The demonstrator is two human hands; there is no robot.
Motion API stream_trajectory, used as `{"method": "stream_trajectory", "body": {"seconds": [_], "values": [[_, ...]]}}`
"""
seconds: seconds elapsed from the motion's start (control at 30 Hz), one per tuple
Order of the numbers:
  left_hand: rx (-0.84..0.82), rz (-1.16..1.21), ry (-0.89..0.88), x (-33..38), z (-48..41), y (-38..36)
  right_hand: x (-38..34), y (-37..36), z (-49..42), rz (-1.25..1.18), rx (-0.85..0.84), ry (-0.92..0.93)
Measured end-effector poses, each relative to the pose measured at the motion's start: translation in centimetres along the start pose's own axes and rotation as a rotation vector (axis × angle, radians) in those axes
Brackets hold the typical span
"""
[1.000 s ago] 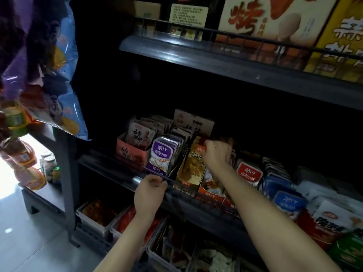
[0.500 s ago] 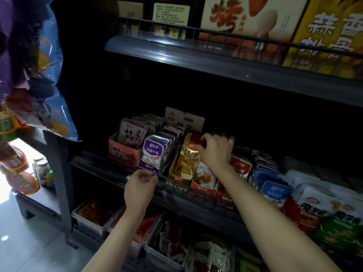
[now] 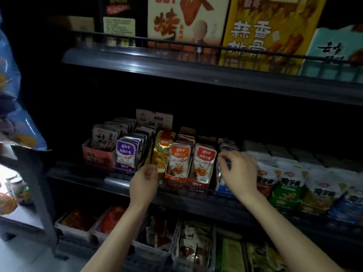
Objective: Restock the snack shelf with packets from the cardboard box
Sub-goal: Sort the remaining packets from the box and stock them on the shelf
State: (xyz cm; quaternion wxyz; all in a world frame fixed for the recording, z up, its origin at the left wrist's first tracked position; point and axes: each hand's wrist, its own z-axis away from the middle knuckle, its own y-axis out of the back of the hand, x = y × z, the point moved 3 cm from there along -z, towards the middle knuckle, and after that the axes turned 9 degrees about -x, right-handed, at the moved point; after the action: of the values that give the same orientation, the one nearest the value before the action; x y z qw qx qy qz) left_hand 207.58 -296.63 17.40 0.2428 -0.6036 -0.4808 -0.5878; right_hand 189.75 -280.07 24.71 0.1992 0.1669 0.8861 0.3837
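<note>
Evidently at the straightening stage, the left hand (image 3: 144, 181) grips the gold packet (image 3: 163, 152) on the snack shelf (image 3: 117, 180) while the right hand (image 3: 238, 171), curled and blurred so its hold cannot be told, meets the blue packets (image 3: 223, 186); next, seating both rows upright seems needed, the cardboard box unseen.

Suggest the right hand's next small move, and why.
Probably tug the front blue foil packet forward to face the row: the right hand, blurred, curls its fingers over its top, while the left hand holds the gold foil packet.
</note>
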Motion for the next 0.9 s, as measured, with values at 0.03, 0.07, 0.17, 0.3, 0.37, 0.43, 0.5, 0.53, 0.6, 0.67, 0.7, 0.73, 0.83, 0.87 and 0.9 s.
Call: {"method": "stream_trajectory", "body": {"seconds": [0.03,0.07,0.17,0.3,0.37,0.43,0.5,0.53,0.6,0.67,0.7,0.73,0.83,0.87,0.9], "values": [[-0.022,-0.005,-0.005,0.4,-0.4,-0.6,-0.5,-0.3,0.3,-0.019,-0.063,0.018],[-0.044,0.014,-0.003,0.8,-0.8,-1.0,-1.2,-0.6,0.6,-0.071,-0.147,0.034],[-0.116,0.182,0.036,1.7,-2.2,-2.2,-3.4,-1.8,0.6,-0.472,-0.432,-0.073],[-0.207,0.312,0.107,2.3,-4.1,-3.4,-4.9,-4.0,-1.0,-0.949,-0.539,-0.271],[-0.241,0.326,0.119,2.3,-5.1,-3.9,-5.1,-5.1,-1.9,-1.043,-0.543,-0.310],[-0.271,0.313,0.120,2.3,-6.0,-4.4,-5.3,-6.2,-2.5,-1.088,-0.537,-0.342],[-0.297,0.287,0.112,2.3,-6.8,-5.1,-5.4,-7.3,-3.0,-1.110,-0.534,-0.362],[-0.299,0.265,0.109,2.4,-7.1,-5.3,-5.4,-7.8,-3.1,-1.117,-0.531,-0.371],[-0.299,0.234,0.107,2.3,-7.7,-5.7,-5.2,-8.5,-3.4,-1.124,-0.513,-0.387],[-0.316,0.236,0.103,2.2,-8.1,-6.1,-5.0,-8.8,-3.5,-1.153,-0.506,-0.405],[-0.325,0.246,0.101,2.1,-8.3,-6.3,-5.0,-8.7,-3.5,-1.175,-0.502,-0.414],[-0.330,0.258,0.099,2.1,-8.4,-6.4,-4.8,-8.7,-3.4,-1.179,-0.505,-0.414],[-0.333,0.318,0.098,2.2,-8.2,-6.3,-4.7,-8.6,-3.4,-1.167,-0.516,-0.421],[-0.332,0.333,0.094,2.2,-8.1,-6.1,-4.7,-8.9,-3.4,-1.122,-0.531,-0.424],[-0.332,0.340,0.090,2.3,-7.9,-6.0,-4.9,-9.2,-3.4,-1.084,-0.542,-0.422]]}}
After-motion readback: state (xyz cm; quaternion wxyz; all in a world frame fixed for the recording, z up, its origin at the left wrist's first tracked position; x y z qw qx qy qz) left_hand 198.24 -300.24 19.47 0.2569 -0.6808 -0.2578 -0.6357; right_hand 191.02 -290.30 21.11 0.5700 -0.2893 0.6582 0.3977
